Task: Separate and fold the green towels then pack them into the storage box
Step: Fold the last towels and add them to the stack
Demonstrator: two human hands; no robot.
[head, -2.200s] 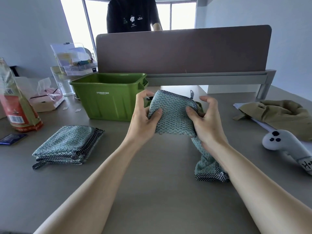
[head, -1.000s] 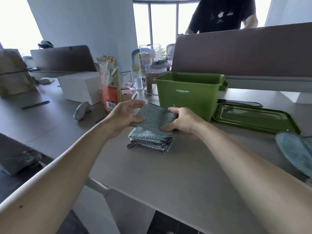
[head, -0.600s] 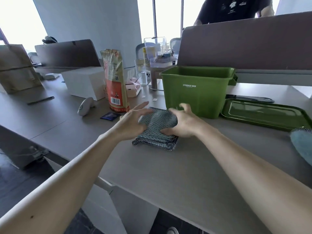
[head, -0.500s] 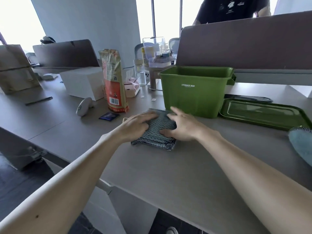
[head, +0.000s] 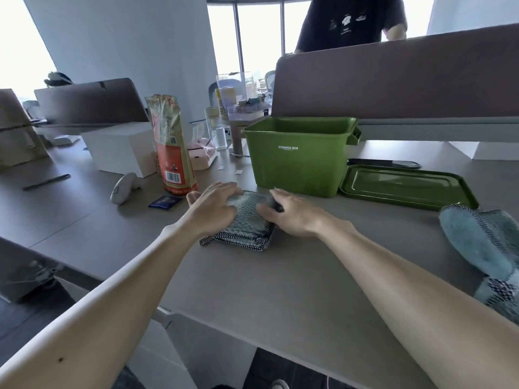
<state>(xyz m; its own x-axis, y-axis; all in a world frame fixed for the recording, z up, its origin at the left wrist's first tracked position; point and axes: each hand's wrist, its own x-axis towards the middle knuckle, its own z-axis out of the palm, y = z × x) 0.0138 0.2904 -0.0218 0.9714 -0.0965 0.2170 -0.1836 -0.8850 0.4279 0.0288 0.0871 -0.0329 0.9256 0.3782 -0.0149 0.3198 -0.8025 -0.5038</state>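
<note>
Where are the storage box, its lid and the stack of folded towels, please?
storage box (head: pixel 295 167), head view, front wall.
lid (head: pixel 404 186), head view, flat top.
stack of folded towels (head: pixel 247 228), head view, top towel between the hands.

The stack of folded towels (head: pixel 243 226) is a nubbly woven cloth, matt teal, edged in a black-and-white checked binding; the loose towel (head: pixel 483 248) at the right shows a softer, fleecier face with the same checked trim; the storage box (head: pixel 297 161) is smooth green plastic with a faint sheen, and its lid (head: pixel 404 188) is glossier, catching window light; the surface (head: pixel 252 290) is a smooth matt grey laminate; the snack bag (head: pixel 171 147) looks like shiny printed foil, creased; the divider panel (head: pixel 393 82) is matt brown felt-like fabric.
</note>
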